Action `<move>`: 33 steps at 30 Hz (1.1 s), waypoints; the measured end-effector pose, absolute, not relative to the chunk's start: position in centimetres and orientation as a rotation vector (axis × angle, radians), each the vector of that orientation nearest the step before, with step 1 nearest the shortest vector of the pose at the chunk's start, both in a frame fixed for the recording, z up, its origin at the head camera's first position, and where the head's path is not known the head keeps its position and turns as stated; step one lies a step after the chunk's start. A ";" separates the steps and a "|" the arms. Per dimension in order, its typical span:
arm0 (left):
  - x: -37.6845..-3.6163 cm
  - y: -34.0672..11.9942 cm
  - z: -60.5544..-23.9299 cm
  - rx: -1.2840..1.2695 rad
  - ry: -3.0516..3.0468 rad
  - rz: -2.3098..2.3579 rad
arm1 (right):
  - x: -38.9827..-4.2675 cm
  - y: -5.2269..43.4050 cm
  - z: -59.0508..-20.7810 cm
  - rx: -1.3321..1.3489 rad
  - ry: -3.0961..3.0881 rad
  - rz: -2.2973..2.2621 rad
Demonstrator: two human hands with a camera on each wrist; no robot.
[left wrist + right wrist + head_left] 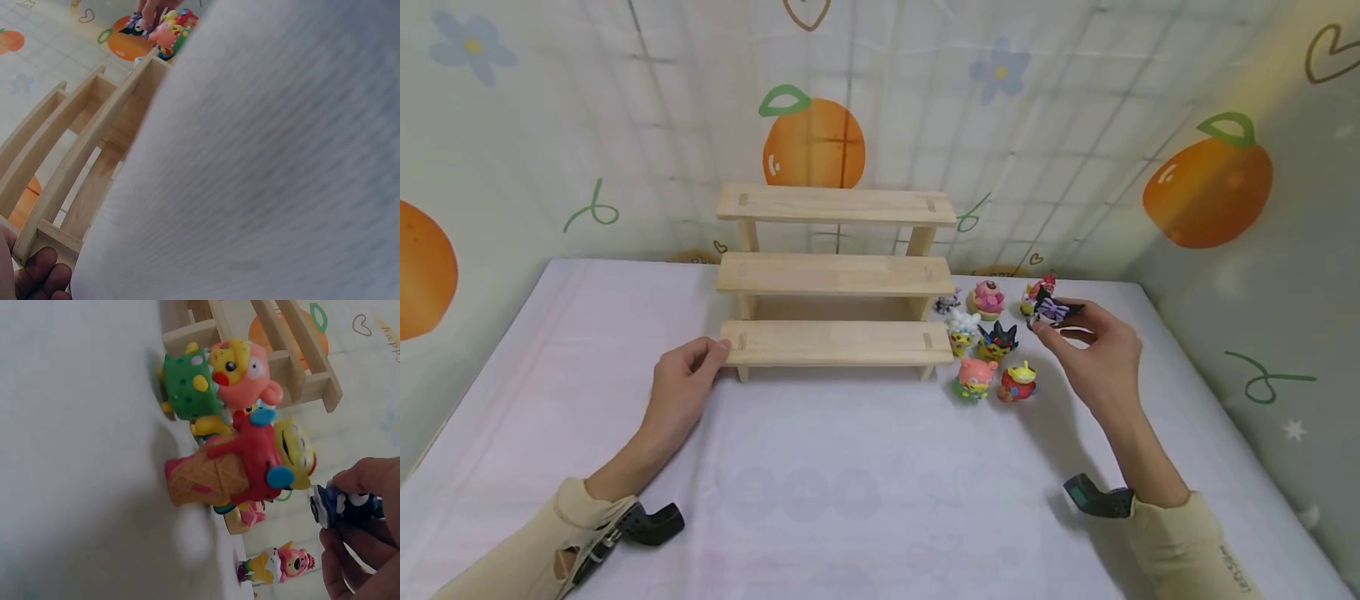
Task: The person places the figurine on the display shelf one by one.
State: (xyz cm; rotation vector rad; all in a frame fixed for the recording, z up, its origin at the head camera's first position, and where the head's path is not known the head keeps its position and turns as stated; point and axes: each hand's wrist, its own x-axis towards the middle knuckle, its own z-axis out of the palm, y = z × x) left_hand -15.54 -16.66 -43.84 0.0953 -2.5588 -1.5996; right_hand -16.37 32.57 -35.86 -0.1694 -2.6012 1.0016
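Black, purple, white figurine (pixel 1051 311) pinched by right hand (pixel 1103 354); left hand (pixel 681 379) grips wooden stand (pixel 835 275).

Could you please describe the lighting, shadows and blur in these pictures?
Head view: soft shadow beside the right forearm, warm glow on the upper-right backdrop; left wrist: pale cloth blurred; right wrist: shadow beside the cone-based figurine.

Figurine (pixel 1049 312): dark, purple bow, held aloft between right fingers (pixel 362 547). Shelf (pixel 835 275): pale wood, three tiers, upright; bottom tier (pixel 835 343) gripped at left end by left fingers (pixel 42 262).
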 end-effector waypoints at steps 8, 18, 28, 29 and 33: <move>-15.5 -16.6 -43.7 0.083 -2.545 -1.603 | -16.6 30.9 -34.9 -0.083 -2.526 1.050; -15.4 -16.4 -43.6 0.100 -2.568 -1.595 | -17.6 27.4 -33.3 0.008 -2.527 1.082; -15.4 -16.4 -43.8 0.091 -2.562 -1.593 | -18.7 24.1 -32.6 0.133 -2.492 1.140; -15.4 -16.5 -43.7 0.088 -2.560 -1.587 | -18.8 23.8 -32.6 0.152 -2.487 1.151; -15.3 -16.5 -43.7 0.082 -2.552 -1.580 | -19.2 22.8 -32.6 0.194 -2.486 1.190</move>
